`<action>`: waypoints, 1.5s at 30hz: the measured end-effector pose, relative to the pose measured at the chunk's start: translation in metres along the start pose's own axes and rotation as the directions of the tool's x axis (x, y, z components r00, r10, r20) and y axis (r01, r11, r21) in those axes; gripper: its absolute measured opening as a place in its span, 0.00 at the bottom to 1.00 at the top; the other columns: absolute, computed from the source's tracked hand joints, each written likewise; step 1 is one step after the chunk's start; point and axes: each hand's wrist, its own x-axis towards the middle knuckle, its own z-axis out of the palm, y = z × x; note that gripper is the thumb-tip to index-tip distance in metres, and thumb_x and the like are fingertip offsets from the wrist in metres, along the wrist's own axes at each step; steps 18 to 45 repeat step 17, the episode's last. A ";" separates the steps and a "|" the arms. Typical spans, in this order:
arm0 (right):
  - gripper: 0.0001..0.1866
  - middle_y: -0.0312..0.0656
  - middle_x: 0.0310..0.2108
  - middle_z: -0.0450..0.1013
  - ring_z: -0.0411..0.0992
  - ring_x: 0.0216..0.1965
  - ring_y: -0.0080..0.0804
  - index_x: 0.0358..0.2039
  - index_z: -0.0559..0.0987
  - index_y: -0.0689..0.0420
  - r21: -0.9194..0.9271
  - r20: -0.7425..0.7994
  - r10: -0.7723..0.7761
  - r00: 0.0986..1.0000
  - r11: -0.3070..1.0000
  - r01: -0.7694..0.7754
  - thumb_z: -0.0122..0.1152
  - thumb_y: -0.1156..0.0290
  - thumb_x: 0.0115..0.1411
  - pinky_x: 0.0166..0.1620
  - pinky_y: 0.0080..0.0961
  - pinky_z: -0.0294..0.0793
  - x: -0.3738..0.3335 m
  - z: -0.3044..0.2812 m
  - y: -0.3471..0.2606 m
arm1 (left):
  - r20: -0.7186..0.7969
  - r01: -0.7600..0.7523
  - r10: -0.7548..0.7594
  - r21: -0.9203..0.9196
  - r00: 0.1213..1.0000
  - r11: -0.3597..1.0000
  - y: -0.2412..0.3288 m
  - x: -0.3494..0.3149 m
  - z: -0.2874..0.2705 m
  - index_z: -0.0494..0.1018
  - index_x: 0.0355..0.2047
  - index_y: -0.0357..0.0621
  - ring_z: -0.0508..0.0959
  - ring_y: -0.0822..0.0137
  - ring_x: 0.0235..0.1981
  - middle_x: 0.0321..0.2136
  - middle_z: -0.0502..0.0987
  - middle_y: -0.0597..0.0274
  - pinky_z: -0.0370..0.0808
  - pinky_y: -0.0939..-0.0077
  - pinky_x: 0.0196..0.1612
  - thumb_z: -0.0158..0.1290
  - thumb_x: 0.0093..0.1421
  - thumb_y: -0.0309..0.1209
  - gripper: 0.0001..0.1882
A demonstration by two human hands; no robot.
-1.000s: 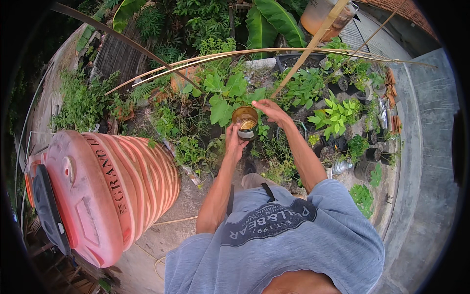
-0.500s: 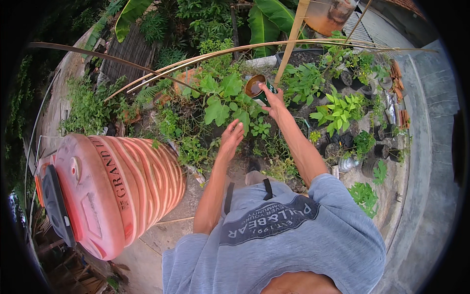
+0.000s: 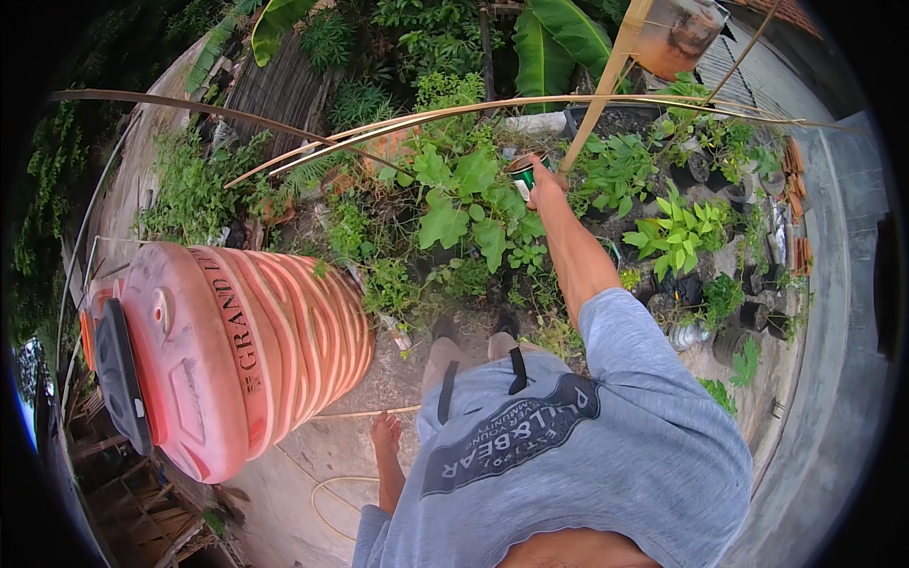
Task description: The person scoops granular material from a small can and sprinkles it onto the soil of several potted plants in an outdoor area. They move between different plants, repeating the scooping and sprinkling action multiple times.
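My right hand [image 3: 546,184], stretched out ahead, is wrapped round a green tin can [image 3: 522,176] with a white patch on its side. The can's brownish mouth is partly in sight; how full it is I cannot make out. Just left of it grows a broad-leaved green plant [image 3: 454,213], close to the can. My left hand [image 3: 385,429] hangs low at my left side, holding nothing, with its fingers loosely apart. The ground lies beneath it.
A large orange ribbed water tank [image 3: 284,350] lies at the left. Long bamboo strips [image 3: 436,118] arch across the plants, and a wooden post [image 3: 606,85] stands beyond the can. Potted plants [image 3: 677,232] crowd the right. A thin hose [image 3: 327,492] loops on the ground.
My left hand has dropped from beside the leaves down to my left side. My right hand keeps hold of the can, whose mouth shows less now. The view has shifted slightly.
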 end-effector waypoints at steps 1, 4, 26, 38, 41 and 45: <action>0.67 0.58 0.63 0.42 0.55 0.58 0.53 0.69 0.37 0.53 -0.035 -0.025 0.008 1.000 0.999 -0.009 0.71 0.41 0.42 0.55 0.43 0.68 0.005 0.000 -0.001 | -0.013 0.039 -0.039 -0.007 0.999 0.999 -0.012 -0.005 -0.009 0.65 0.53 0.46 0.75 0.61 0.36 0.42 0.73 0.53 0.73 0.71 0.36 0.52 0.61 0.40 0.22; 0.66 0.58 0.62 0.43 0.53 0.58 0.56 0.69 0.39 0.52 -0.120 -0.060 -0.027 0.998 0.993 0.020 0.72 0.41 0.41 0.56 0.47 0.66 -0.001 0.001 -0.006 | 0.007 0.136 -0.136 -0.030 0.991 0.990 -0.052 -0.008 -0.034 0.65 0.54 0.44 0.75 0.58 0.37 0.45 0.73 0.50 0.74 0.68 0.37 0.51 0.62 0.39 0.22; 0.65 0.49 0.68 0.41 0.53 0.63 0.51 0.68 0.41 0.53 -0.028 -0.206 0.032 0.978 0.999 -0.039 0.68 0.35 0.41 0.59 0.54 0.61 0.008 0.009 0.000 | 0.194 -0.092 0.096 -0.027 0.976 0.995 0.001 0.006 0.008 0.66 0.52 0.46 0.77 0.58 0.41 0.43 0.76 0.58 0.76 0.68 0.42 0.56 0.60 0.44 0.24; 0.65 0.49 0.68 0.41 0.53 0.63 0.51 0.68 0.41 0.53 -0.028 -0.206 0.032 0.978 0.999 -0.039 0.68 0.35 0.41 0.59 0.54 0.61 0.008 0.009 0.000 | 0.194 -0.092 0.096 -0.027 0.976 0.995 0.001 0.006 0.008 0.66 0.52 0.46 0.77 0.58 0.41 0.43 0.76 0.58 0.76 0.68 0.42 0.56 0.60 0.44 0.24; 0.65 0.49 0.68 0.41 0.53 0.63 0.51 0.68 0.41 0.53 -0.028 -0.206 0.032 0.978 0.999 -0.039 0.68 0.35 0.41 0.59 0.54 0.61 0.008 0.009 0.000 | 0.194 -0.092 0.096 -0.027 0.976 0.995 0.001 0.006 0.008 0.66 0.52 0.46 0.77 0.58 0.41 0.43 0.76 0.58 0.76 0.68 0.42 0.56 0.60 0.44 0.24; 0.65 0.49 0.68 0.41 0.53 0.63 0.51 0.68 0.41 0.53 -0.028 -0.206 0.032 0.978 0.999 -0.039 0.68 0.35 0.41 0.59 0.54 0.61 0.008 0.009 0.000 | 0.194 -0.092 0.096 -0.027 0.976 0.995 0.001 0.006 0.008 0.66 0.52 0.46 0.77 0.58 0.41 0.43 0.76 0.58 0.76 0.68 0.42 0.56 0.60 0.44 0.24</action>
